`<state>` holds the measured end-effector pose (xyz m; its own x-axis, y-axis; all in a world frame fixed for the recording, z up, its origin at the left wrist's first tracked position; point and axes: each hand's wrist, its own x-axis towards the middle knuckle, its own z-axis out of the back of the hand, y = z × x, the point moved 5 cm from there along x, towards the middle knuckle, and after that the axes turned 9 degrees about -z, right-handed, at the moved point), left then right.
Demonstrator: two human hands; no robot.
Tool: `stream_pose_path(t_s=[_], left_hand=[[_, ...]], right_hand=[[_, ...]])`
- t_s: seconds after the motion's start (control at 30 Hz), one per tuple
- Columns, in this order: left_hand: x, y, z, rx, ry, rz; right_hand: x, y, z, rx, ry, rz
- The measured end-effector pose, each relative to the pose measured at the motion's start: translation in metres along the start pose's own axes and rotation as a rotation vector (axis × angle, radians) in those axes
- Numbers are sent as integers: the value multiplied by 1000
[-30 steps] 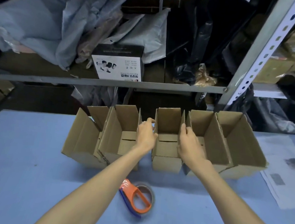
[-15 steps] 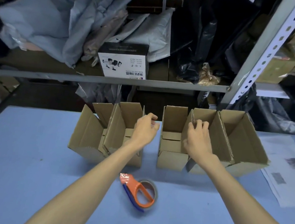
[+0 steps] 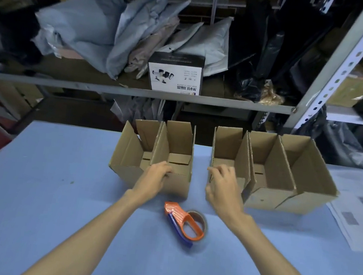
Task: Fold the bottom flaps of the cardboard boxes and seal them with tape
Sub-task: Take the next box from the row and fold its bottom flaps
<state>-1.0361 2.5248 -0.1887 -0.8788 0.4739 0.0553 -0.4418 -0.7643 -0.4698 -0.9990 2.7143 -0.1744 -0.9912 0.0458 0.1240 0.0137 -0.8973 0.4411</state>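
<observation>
Five open-topped cardboard boxes (image 3: 304, 201) stand upright in a row along the far edge of the blue table (image 3: 56, 191): two touching at left, three touching at right, with a gap between the groups. Left hand (image 3: 155, 179) is at the second box from the left (image 3: 177, 184), fingers curled over the top edge of its near wall, gripping it. Right hand (image 3: 224, 187) is against the near left corner of the third box (image 3: 227, 142), fingers loosely bent and blurred; cannot tell whether it holds the wall. Orange-and-blue tape dispenser (image 3: 185, 225) lies flat on the table just nearer than the gap, touching neither hand. Printed sheets (image 3: 360, 209) lie at the right edge. Behind the table is a shelf (image 3: 113, 89) with a black-and-white product carton (image 3: 176, 75) and grey poly mailers (image 3: 86, 27).
</observation>
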Motion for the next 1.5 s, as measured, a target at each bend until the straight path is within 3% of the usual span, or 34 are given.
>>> stream_pose_path(t_s=[0.13, 0.23, 0.4, 0.63, 0.87, 1.2, 1.3, 1.43, 1.5], left_hand=[[1, -29, 18, 52, -124, -154], [-5, -45, 37, 93, -158, -241], [-22, -58, 56, 72, -265, -361], [-35, -46, 38, 90, -199, -322], [-36, -50, 36, 132, -227, -321], [-28, -47, 24, 144, -152, -351], [-21, -43, 23, 152, -134, -323], [-7, -41, 25, 160, -99, -296], [1, -40, 26, 173, -77, -291]], right_hand=[[-7, 36, -12, 70, 60, 88], [-2, 51, 5, 156, -16, 24], [-5, 71, 34, 204, -181, 137], [-16, 69, 2, 158, -94, 130], [-21, 70, 4, 168, -207, 171], [-14, 60, -7, 146, -82, 203], [-15, 59, -9, 103, -144, 235], [-30, 40, -19, 2, -289, 91], [-41, 31, -47, -47, -88, 44]])
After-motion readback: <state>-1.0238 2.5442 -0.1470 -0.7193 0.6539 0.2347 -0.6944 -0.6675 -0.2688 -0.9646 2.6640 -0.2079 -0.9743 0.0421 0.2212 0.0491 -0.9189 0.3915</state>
